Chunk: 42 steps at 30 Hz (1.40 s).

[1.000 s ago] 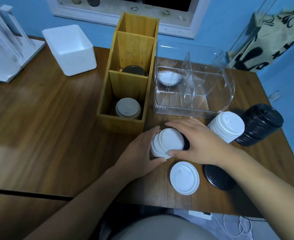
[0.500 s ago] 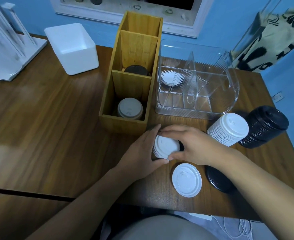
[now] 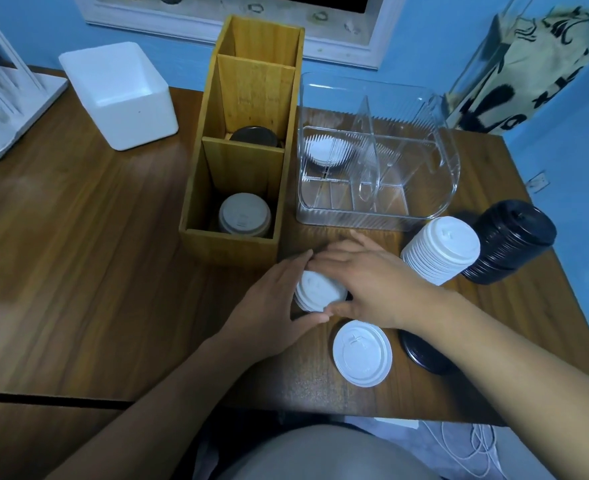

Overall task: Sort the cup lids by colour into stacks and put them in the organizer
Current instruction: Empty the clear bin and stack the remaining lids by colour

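Lids (image 3: 319, 291), white, in short stack on table (image 3: 95, 271) just before organizer (image 3: 230, 247), cupped between left hand (image 3: 268, 299) and right hand (image 3: 372, 285). Probably light, thin, slippery, apt to fan apart; best gripped gently by the sides.

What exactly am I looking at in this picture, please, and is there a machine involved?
No machine: a person works bare-handed, filmed by a wide-angle camera worn on the head, looking down. The left hand and right hand together grip a short stack of white lids on the wooden table. Nearer lie a single white lid and a black lid. To the right stand a taller white stack and a black stack. Behind are a wooden organizer with lids in two compartments and a clear plastic organizer holding white lids.
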### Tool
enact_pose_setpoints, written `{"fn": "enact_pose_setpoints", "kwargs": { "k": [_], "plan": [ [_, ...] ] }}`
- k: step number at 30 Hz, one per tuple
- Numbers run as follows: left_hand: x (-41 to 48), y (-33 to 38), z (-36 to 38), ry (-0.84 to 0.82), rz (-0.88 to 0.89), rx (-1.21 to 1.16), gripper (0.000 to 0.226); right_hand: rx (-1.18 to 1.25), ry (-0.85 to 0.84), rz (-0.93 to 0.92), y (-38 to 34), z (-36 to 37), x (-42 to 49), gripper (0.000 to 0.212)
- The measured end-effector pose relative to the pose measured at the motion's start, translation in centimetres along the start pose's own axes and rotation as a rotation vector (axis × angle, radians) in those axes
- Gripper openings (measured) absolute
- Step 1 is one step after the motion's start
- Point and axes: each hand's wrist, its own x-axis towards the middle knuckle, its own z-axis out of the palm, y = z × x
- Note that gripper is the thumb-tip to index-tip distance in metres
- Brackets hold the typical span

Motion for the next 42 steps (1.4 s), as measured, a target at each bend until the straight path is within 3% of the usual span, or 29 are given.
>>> {"fn": "enact_pose_setpoints", "kwargs": {
  "k": [5,9,11,14,17,20,22,24,26,28,29,31,33,36,38,42],
  "plan": [
    [0.0,0.2,0.0,0.018,0.034,0.058,0.083,0.208,0.259,0.110,-2.0,0.0,-6.6,0.050],
    [0.0,0.3,-0.1,0.018,0.022,0.060,0.082,0.040,0.138,0.070,-4.7,3.1,-10.7,0.049],
    [0.1,0.4,-0.1,0.018,0.019,0.061,0.082,0.018,0.124,0.060,-5.0,4.9,-11.5,0.035],
    [0.0,0.5,-0.1,0.020,-0.002,0.068,0.083,0.247,0.314,0.145,-5.4,5.2,-11.6,0.012],
    [0.1,0.5,0.0,0.019,-0.005,0.068,0.083,0.455,0.390,0.240,-6.0,5.3,-11.6,0.022],
    [0.0,0.6,-0.2,0.012,-0.007,0.063,0.082,0.101,0.270,0.156,-5.8,6.5,-11.4,0.036],
    [0.0,0.6,-0.2,0.016,-0.002,0.071,0.081,0.069,0.323,0.128,-5.6,6.8,-11.5,0.024],
    [0.0,0.6,-0.2,0.013,-0.001,0.073,0.081,0.362,0.484,0.223,-6.3,6.3,-11.5,0.017],
    [0.0,0.6,-0.2,0.007,0.006,0.073,0.081,0.878,0.598,0.411,-6.9,5.2,-11.2,0.023],
    [0.1,0.5,-0.2,0.007,0.006,0.073,0.081,1.209,0.582,0.558,-6.7,4.7,-10.5,0.027],
    [0.1,0.5,-0.2,0.007,0.003,0.071,0.081,1.235,0.540,0.612,-6.3,4.8,-10.3,0.025],
    [0.1,0.6,-0.2,0.005,-0.003,0.067,0.081,1.125,0.438,0.673,-5.7,5.1,-9.9,0.023],
    [0.0,0.6,-0.2,0.005,-0.001,0.070,0.081,0.859,0.384,0.693,-5.5,5.7,-10.0,0.025],
    [0.0,0.6,-0.2,0.005,-0.002,0.076,0.081,0.397,0.430,0.569,-5.7,5.9,-10.4,0.025],
    [0.0,0.6,-0.2,0.005,-0.003,0.075,0.082,0.342,0.384,0.443,-6.0,5.7,-10.7,0.031],
    [0.0,0.4,-0.2,0.000,0.001,0.074,0.082,0.244,0.148,0.285,-6.4,6.5,-11.1,0.066]
  ]
}}
